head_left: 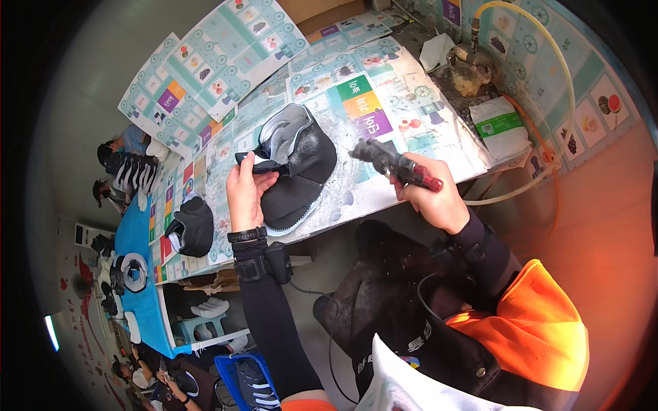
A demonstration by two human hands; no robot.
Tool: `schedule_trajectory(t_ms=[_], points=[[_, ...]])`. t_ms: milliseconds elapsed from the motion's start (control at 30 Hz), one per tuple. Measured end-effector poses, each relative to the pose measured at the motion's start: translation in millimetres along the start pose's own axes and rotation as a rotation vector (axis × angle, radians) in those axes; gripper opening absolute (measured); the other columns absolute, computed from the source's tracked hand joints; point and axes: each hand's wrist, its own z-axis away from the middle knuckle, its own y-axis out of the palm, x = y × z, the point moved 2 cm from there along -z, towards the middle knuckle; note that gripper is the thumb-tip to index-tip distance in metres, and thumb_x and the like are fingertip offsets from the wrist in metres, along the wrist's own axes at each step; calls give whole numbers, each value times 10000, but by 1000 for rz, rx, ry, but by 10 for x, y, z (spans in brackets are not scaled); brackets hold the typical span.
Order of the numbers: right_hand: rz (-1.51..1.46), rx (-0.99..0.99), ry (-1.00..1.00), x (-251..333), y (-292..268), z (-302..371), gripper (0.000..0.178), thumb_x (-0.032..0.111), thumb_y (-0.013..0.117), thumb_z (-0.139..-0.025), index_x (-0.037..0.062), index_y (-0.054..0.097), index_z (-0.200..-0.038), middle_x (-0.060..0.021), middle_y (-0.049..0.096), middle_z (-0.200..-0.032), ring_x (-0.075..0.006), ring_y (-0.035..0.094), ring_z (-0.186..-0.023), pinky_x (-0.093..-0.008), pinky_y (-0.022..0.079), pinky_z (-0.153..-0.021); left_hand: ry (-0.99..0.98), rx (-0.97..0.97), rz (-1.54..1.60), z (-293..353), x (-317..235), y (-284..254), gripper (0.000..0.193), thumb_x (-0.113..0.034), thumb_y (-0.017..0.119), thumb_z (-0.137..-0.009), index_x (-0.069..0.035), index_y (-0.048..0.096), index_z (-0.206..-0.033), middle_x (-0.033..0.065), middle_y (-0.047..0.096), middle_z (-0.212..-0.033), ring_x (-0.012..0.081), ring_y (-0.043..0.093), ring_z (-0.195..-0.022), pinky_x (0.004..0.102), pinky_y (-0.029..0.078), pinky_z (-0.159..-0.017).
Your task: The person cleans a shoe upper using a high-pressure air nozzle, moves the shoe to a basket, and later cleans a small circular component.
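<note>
A black shoe upper [301, 195] with a pale grey lining stands on the sheet-covered workbench [384, 147], its surface dusted with whitish specks. My left hand [245, 195] pinches the upper's tongue at its left side. To the right of the upper, my right hand [439, 198] is wrapped around a spray gun [391, 164] with a dark, crusted front and a red rear end. The gun's nozzle points left toward the upper, apart from it. Its trigger is mostly hidden by my fingers.
Another black shoe upper [192, 227] sits left on the bench. A yellowish hose [571, 89] loops on the right, near a crusted container [469, 72] and a white-green packet [500, 127]. A blue crate [229, 383] holds a shoe below. Other people sit far left.
</note>
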Motion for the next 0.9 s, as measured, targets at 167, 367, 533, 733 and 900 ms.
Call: schedule_trajectory(t_ms=[167,367,533,733,900], points=[[137,125,-134,-90,2,43,176,37,608,-716,-24,644,-878,-119,656,-729,-213,639,-668,-334,496,-658,-6,-11,-12,2,-8,-2,341,-322,638,-1019,9,559,-1037,148,698,-890,249,731,-713,317,608,-636],[104,116,-31,-220,-89,49,173,48,609,-712,-23,640,-867,-155,636,-713,-275,634,-691,-354,484,-669,-25,-5,-44,21,-35,45,357,-334,632,-1023,16,565,-1042,145,691,-852,248,728,-688,312,606,-615],[114,133,-9,-224,-163,60,174,67,621,-718,-13,637,-873,-161,628,-727,-277,623,-707,-366,482,-689,22,-29,-131,15,-82,-7,271,-252,563,-1034,19,576,-1046,131,690,-829,211,690,-616,293,565,-559],[-73,81,-8,-130,-226,114,262,22,591,-744,18,669,-995,-36,688,-830,-128,628,-664,-270,502,-567,243,-48,-578,188,-1152,-291,248,-190,489,-1009,-16,655,-1073,46,699,-808,107,603,-538,252,462,-473],[-42,155,-62,-31,-150,152,214,27,606,-744,7,637,-955,-83,670,-813,-202,639,-688,-308,492,-637,58,318,-801,-468,-1139,-326,355,-233,553,-992,-35,623,-1279,16,693,-866,115,641,-600,248,527,-525]])
